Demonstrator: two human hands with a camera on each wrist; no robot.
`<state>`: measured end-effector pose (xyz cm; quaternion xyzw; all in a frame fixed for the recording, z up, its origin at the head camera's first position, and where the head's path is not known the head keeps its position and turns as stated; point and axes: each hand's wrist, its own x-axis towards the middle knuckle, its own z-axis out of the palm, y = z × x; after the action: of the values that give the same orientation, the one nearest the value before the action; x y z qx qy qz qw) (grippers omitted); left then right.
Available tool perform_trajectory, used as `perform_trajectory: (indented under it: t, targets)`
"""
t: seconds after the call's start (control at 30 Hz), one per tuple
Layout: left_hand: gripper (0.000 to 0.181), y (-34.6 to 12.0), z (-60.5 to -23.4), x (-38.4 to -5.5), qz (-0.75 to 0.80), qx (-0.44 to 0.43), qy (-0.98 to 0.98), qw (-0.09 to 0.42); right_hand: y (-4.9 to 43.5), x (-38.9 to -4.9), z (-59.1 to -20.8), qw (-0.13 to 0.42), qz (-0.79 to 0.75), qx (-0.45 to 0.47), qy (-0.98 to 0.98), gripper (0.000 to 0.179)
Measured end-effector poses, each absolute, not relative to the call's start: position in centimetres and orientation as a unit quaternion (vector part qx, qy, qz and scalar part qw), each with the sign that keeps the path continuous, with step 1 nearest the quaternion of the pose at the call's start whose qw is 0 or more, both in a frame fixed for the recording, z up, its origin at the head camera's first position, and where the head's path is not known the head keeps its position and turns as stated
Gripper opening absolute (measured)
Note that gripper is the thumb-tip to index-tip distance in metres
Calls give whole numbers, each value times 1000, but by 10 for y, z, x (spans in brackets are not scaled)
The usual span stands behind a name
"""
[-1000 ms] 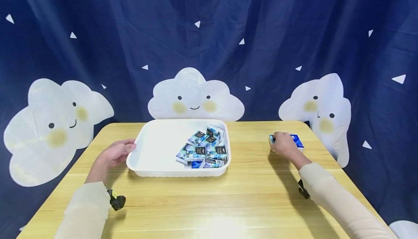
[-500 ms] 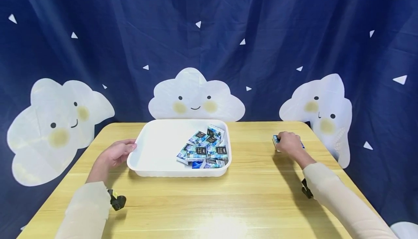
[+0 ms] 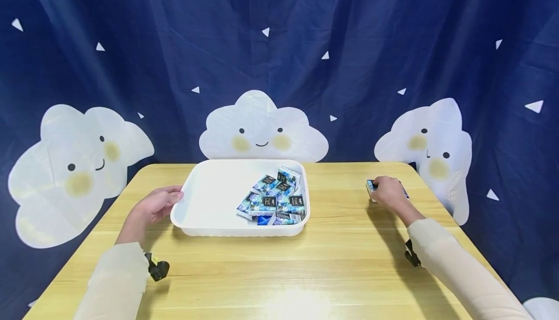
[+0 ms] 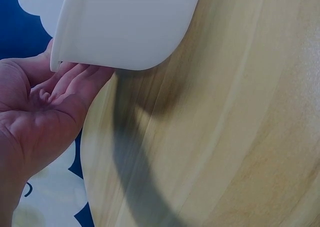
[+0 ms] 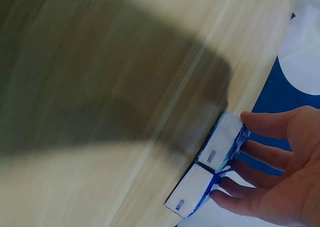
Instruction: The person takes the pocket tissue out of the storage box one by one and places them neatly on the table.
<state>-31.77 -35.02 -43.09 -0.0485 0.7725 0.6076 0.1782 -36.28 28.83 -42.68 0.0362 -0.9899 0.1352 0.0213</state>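
My left hand (image 3: 153,204) grips the left rim of a white plastic tray (image 3: 205,189), thumb at the rim and fingers reaching underneath in the left wrist view. Several blue-patterned tissue packs (image 3: 263,204) with dark labels lie heaped in the tray's right half. On the right of the table my right hand (image 3: 388,191) holds two tissue packs that lie side by side. The right wrist view shows the white ends of one pack (image 5: 224,142) and the other pack (image 5: 192,188). The thumb is at one pack's edge, the fingers along their blue faces.
A light wooden table (image 3: 262,271) carries everything. Behind it hangs a dark blue curtain (image 3: 271,62) with smiling clouds and white triangles. The held packs sit near the table's back right corner.
My right hand has shifted slightly to the right, and the left end of the packs has moved right with it. The left hand and tray have stayed in place.
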Motion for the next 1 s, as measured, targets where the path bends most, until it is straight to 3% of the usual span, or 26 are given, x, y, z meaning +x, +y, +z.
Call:
perform_trajectory:
  t: [0.33,1.0]
  targets:
    - [63,-351,-433,-317,617,-49,766,174,288,-363,-429,16,138,35,-990,51]
    - [62,-350,-434,-318,609,-38,774,171,288,-360,-435,32,158,52,-986,46]
